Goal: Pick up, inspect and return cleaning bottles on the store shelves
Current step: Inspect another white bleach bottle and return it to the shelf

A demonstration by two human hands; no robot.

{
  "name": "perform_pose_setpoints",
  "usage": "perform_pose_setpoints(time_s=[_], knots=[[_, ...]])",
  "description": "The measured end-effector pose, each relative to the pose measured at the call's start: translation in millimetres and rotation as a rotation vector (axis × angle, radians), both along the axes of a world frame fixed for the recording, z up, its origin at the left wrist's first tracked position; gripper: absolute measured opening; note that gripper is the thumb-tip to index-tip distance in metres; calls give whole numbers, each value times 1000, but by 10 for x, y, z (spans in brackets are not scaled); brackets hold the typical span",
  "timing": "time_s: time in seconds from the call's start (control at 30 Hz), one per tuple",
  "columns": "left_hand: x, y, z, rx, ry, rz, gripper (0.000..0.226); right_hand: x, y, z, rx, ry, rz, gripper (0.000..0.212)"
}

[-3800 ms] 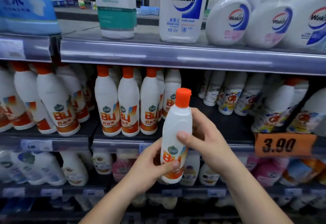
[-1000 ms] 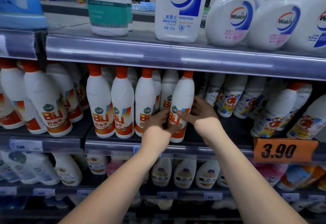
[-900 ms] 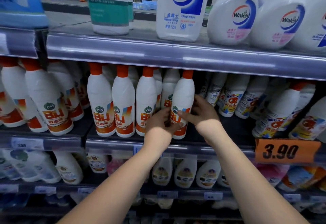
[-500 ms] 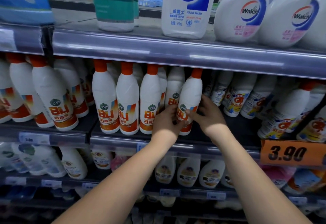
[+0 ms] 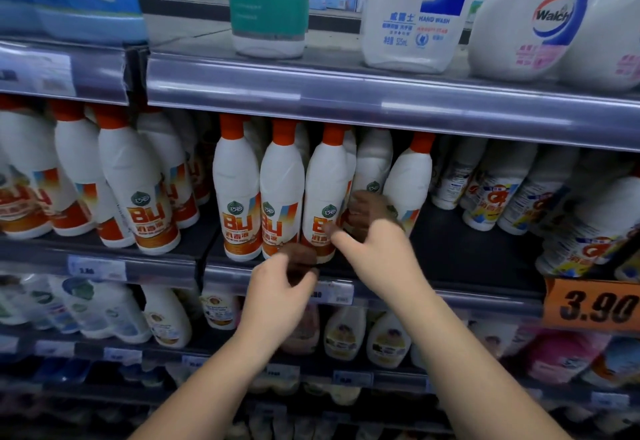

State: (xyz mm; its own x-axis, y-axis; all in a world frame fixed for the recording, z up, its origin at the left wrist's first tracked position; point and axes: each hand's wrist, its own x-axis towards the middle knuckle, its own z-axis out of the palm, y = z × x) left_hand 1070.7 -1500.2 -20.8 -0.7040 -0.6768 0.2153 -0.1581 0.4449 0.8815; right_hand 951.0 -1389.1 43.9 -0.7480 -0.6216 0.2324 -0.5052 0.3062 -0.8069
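The white bottle with an orange cap stands upright on the middle shelf, at the right end of a row of like bottles. My right hand hovers just left of and in front of it, fingers loosely curled and blurred, holding nothing. My left hand is lower, at the shelf's front edge below the row, fingers loosely curled around nothing. Neither hand touches the bottle.
More orange-capped bottles fill the shelf's left section. Other white bottles stand to the right, with a dark gap between. Large Walch bottles sit on the shelf above. An orange 3.90 price tag hangs at right.
Both hands have let go of the bottle and drawn back towards me; the left hand dropped to the shelf edge. The bottle stays standing in the row.
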Motion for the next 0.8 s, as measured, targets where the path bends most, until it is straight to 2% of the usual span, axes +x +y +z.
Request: perform_pose_setpoints(time_s=[0.07, 0.17, 0.43, 0.5, 0.63, 0.7, 0.8], knots=[[60, -68, -4, 1, 19, 9, 19, -49, -245, -6, 13, -69, -9, 58], [94, -139, -8, 15, 39, 8, 17, -137, -447, 9, 25, -88, -64, 69], [192, -189, -13, -33, 77, -17, 24, -39, -169, -109, -113, -75, -24, 53], [213, -166, -5, -46, 82, -58, 36, 78, 21, -170, -147, 1, 6, 51], [234, -77, 105, -107, 125, -239, 74, 289, 374, -133, -334, 253, 57, 55], [210, 5, 151, -78, 155, -398, 80, 388, 551, -63, -394, 236, 75, 57], [196, 192, 199, 164, 221, -621, 71, 498, 784, 4, -414, 112, 85, 50]])
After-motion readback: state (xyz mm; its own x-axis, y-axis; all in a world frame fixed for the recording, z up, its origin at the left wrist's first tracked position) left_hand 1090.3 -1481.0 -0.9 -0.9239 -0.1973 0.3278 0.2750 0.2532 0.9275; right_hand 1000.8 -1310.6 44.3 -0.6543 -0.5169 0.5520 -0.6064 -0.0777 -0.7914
